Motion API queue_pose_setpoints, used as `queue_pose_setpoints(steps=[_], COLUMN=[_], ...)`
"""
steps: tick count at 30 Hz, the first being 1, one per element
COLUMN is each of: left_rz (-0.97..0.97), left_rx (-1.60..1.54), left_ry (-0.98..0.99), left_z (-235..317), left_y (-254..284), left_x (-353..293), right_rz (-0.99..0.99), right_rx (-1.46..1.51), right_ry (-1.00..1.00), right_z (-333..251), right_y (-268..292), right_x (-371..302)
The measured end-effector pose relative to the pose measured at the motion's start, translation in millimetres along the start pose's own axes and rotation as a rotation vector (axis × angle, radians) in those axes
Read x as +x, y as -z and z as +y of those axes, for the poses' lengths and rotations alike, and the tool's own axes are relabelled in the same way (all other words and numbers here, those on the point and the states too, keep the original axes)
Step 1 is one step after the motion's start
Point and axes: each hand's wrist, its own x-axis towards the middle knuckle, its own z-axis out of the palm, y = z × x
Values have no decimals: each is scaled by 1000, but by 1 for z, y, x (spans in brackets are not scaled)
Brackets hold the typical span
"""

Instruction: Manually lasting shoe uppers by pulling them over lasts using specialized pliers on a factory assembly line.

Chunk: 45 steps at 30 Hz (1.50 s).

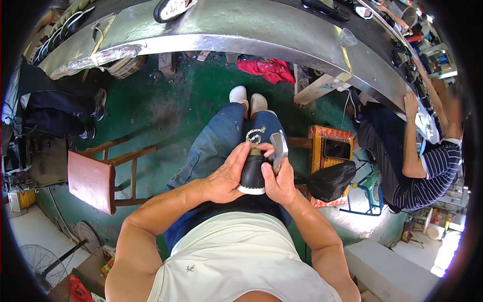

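A black shoe [252, 174] with a white edge is held over my lap, its white end toward my body. My left hand [224, 172] is closed around the shoe's left side. On the other side, my right hand [280, 184] grips a hammer with a grey metal head [278, 146], while its thumb lies against the shoe. Most of the hammer's handle is hidden by that hand. A light, twisted cord [255, 132] loops out beyond the far end of the shoe, near a brownish part between my fingers.
A long metal bench [226, 22] crosses ahead, with shoes along it. A wooden stool [91, 181] stands left. At right, a beaded seat [329, 143] bears a phone [337, 149] and black bag [331, 181]. Another person in a striped shirt [432, 176] sits farther right.
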Motion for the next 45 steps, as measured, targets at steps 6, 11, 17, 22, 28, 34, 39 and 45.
queue_pose_setpoints(steps=[6, 11, 17, 22, 28, 34, 39, 45], left_rz=[41, -3, 81, 61, 307, 292, 105, 107], left_rx=[-34, 6, 123, 126, 277, 505, 550, 614], left_ry=[0, 104, 40, 265, -156, -625, -700, -793], left_z=[-5, -9, -5, -37, -19, -19, 1, 20], left_y=[4, 3, -1, -15, 27, 86, 104, 92], left_x=[6, -4, -1, -22, 14, 71, 98, 110], right_rz=[-65, -247, -526, -397, -130, -387, -199, -36], right_rx=[-96, -1, -141, -93, -272, -619, 42, 1131], right_ry=[-95, -157, -245, -183, -461, 172, -415, -694], right_z=[-2, 0, -32, -32, 1, -2, 2, -10], right_y=[4, 23, 42, 35, 76, 55, 39, 29], right_x=[23, 35, 54, 40, -40, -75, -46, -4])
